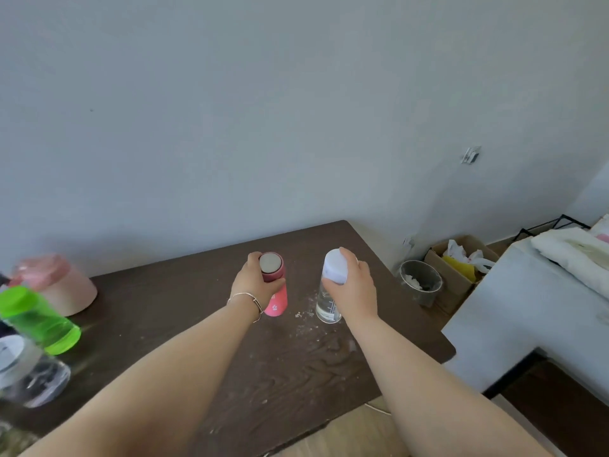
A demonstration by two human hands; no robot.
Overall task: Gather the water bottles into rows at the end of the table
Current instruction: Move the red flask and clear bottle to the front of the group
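**Inspector:** State what each hand holds and why it is held that way.

**Operator:** I see the left hand wrapped around the upper body of a pink cylindrical bottle with a flat pale cap, fingers closed on it just under the cap. The right hand grips a clear plastic bottle with a white lid the same way, fingers closed around its top. Both stand upright on the dark wood-grain table. I judge the high grip lets each bottle be slid or lifted without tipping.

**Inspector:** Position relative to the pink bottle?

**Operator:** The clear one stands to its right, near but apart, roughly level with it; that reads as the start of a row. Beyond the pink bottle lies the table's far end against the grey wall.

**Inspector:** Remaining stock?

**Operator:** Well to the left of the pink bottle: a bright green translucent bottle, a clear bottle with a white cap nearer me, and a pale pink squat container by the wall. All are blurred; I cannot tell their exact stance.

**Inspector:** Edges and room?

**Operator:** Right of the pink bottle, past the clear one, the table edge is near, with a grey waste bin on the floor below. I would add bottles leftward, where bare tabletop is open. White powdery specks lie between the two held bottles.
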